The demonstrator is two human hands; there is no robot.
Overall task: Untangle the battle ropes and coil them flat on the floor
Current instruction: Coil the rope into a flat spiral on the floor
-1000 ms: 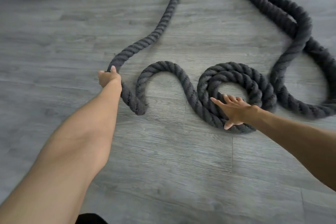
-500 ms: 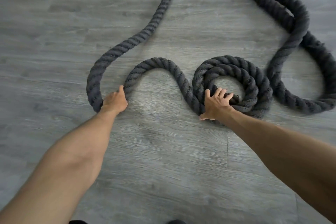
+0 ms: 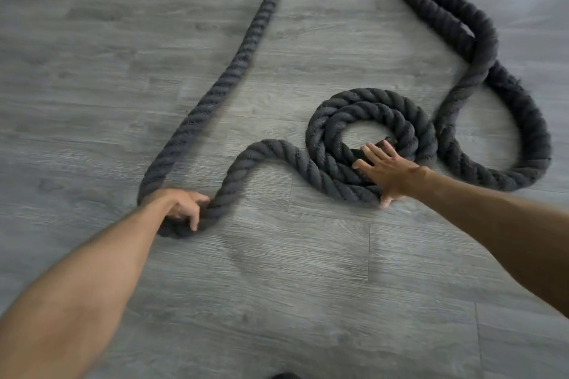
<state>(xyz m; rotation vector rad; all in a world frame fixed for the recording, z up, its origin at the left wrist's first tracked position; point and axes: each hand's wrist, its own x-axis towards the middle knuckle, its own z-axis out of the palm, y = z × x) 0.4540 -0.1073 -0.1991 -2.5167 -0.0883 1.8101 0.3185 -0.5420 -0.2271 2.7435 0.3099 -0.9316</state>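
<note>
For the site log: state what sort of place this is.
Probably a gym or workout room, indoors. A thick dark battle rope lies part-coiled on a grey wood-look plank floor; the left hand grips a bend in it while the right hand presses flat on the coil.

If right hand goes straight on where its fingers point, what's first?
Likely the coil, its inner turn past the open middle. The right hand lies flat on its near side.
</note>
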